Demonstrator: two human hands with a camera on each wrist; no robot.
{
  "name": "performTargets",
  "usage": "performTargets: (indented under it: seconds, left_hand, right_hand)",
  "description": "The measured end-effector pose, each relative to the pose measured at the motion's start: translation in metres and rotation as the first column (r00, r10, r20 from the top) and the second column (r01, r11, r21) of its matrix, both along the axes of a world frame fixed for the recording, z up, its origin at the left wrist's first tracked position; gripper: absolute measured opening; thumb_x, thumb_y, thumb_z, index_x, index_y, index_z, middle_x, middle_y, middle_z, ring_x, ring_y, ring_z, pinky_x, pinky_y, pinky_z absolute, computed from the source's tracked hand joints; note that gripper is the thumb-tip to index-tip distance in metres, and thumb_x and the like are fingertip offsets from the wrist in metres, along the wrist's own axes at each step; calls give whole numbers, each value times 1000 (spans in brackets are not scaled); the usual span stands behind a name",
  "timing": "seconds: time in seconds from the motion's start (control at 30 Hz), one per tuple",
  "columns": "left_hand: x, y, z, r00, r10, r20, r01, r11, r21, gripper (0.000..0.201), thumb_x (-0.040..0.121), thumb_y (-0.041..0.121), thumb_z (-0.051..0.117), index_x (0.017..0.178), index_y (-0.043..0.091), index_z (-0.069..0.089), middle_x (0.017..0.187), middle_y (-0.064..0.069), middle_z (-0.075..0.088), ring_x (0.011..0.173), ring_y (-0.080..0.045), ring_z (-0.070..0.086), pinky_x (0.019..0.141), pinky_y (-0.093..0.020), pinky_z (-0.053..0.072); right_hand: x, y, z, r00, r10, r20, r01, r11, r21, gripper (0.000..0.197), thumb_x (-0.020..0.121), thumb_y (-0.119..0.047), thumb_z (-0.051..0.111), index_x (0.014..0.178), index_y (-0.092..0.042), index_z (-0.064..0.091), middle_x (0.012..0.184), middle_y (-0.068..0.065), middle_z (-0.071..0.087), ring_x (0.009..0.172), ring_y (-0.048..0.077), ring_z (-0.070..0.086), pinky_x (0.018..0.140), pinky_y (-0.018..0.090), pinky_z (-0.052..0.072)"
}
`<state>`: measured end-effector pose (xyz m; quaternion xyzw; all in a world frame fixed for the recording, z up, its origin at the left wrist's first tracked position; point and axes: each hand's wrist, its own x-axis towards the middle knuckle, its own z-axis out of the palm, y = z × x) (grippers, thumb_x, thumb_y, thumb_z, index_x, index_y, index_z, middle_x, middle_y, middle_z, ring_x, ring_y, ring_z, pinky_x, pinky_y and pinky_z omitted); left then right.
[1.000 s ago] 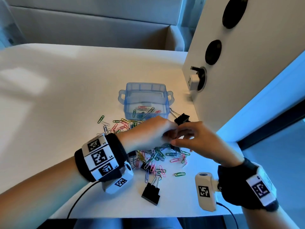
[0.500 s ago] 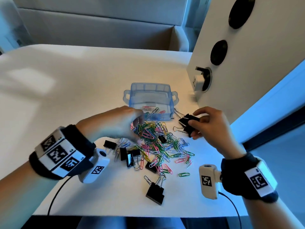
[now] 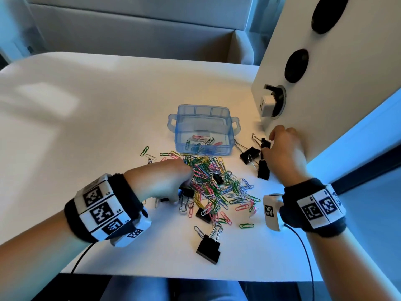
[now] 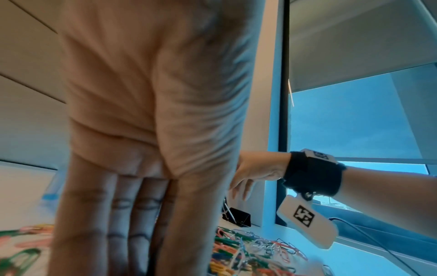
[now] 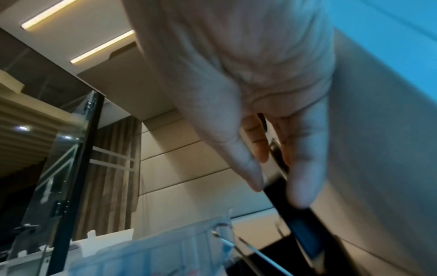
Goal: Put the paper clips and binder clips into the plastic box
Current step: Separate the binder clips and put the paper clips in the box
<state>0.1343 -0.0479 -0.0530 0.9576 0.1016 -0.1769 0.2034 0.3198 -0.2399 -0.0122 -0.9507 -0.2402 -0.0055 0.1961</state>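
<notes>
The clear blue plastic box (image 3: 202,131) stands open on the white table (image 3: 86,127) with a few paper clips inside; its wall shows in the right wrist view (image 5: 146,255). In front of it lies a heap of coloured paper clips (image 3: 219,185), also seen in the left wrist view (image 4: 248,250). My left hand (image 3: 167,181) reaches into the heap's left side, fingers (image 4: 123,214) straight and pointing down. My right hand (image 3: 282,153) pinches a black binder clip (image 3: 263,170) between thumb and finger (image 5: 300,186), right of the box. Other binder clips lie loose (image 3: 249,154) (image 3: 208,248) (image 4: 238,217).
A white upright panel (image 3: 325,127) with round sockets and a plugged-in adapter (image 3: 268,105) rises just right of my right hand. The table's front edge (image 3: 173,276) is close, and cables trail from both wrist cameras. A sofa stands behind the table.
My left hand has drawn back from near the box to the heap's left side. My right hand has moved right toward the panel, still holding a binder clip.
</notes>
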Motion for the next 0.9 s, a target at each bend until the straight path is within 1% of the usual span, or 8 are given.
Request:
performTargets:
  seconds: [0.13, 0.23, 0.33, 0.4, 0.5, 0.63, 0.83, 0.9]
  left_hand:
    - [-3, -13, 22, 999, -39, 22, 37, 996, 79, 20, 77, 6, 62, 94, 17, 64, 84, 4, 56, 88, -21, 59, 65, -29, 44]
    - [-4, -16, 37, 998, -30, 64, 24, 996, 90, 24, 74, 4, 62, 92, 20, 66, 85, 3, 62, 85, -18, 60, 71, -32, 48]
    - [-4, -11, 47, 993, 37, 113, -40, 999, 25, 22, 73, 11, 72, 92, 22, 66, 78, 11, 58, 77, -11, 57, 67, -24, 43]
    - [-3, -4, 53, 983, 77, 167, -70, 996, -51, 18, 73, 13, 76, 87, 20, 68, 70, 17, 56, 66, 0, 53, 61, -11, 38]
    - [0, 3, 58, 956, 187, 225, -136, 965, -227, 12, 76, 10, 76, 85, 13, 69, 72, 13, 63, 64, 6, 60, 63, -7, 42]
    - [0, 9, 65, 921, 328, 212, -196, 857, -477, 10, 80, 2, 72, 87, 1, 64, 81, -12, 67, 78, -35, 70, 69, -42, 61]
    - [8, 27, 66, 803, 456, 382, -296, 864, -408, 7, 82, 10, 71, 84, 7, 65, 67, -6, 67, 48, -2, 56, 45, -16, 46]
    - [11, 44, 59, 755, 497, 428, -383, 864, -327, 5, 82, 11, 70, 85, 8, 66, 66, -5, 67, 50, -2, 58, 46, -16, 45]
  right_hand:
    - [-38, -9, 13, 958, 280, -66, -278, 960, 28, 28, 73, -21, 74, 94, -19, 56, 96, 4, 59, 75, 22, 57, 70, 35, 49]
    - [-88, -16, 16, 739, 601, -306, -649, 756, -82, 34, 70, -28, 78, 97, -26, 56, 98, -5, 56, 70, 5, 50, 72, 32, 46]
    - [-131, -24, 11, 501, 742, -446, -863, 469, -188, 48, 72, -24, 73, 114, -26, 50, 116, 1, 46, 99, 22, 53, 80, 39, 49]
    - [-147, -27, 7, 432, 774, -462, -902, 364, -234, 53, 71, -15, 69, 118, -23, 46, 117, 7, 40, 103, 28, 48, 75, 41, 47]
    - [-161, -25, 1, 430, 800, -419, -897, 327, -296, 52, 72, -5, 64, 118, -16, 44, 117, 14, 39, 103, 34, 46, 71, 42, 47]
    - [-162, -18, -8, 441, 812, -381, -889, 338, -309, 35, 79, -1, 56, 112, -10, 49, 118, 17, 42, 103, 36, 49, 64, 38, 35]
    - [-153, -13, -12, 434, 842, -320, -888, 342, -307, 18, 83, 1, 45, 100, -4, 51, 109, 18, 50, 97, 38, 52, 64, 37, 32]
    - [-152, -12, -12, 435, 851, -293, -888, 352, -297, 19, 81, 2, 46, 98, -4, 53, 108, 18, 52, 96, 37, 52, 65, 36, 31]
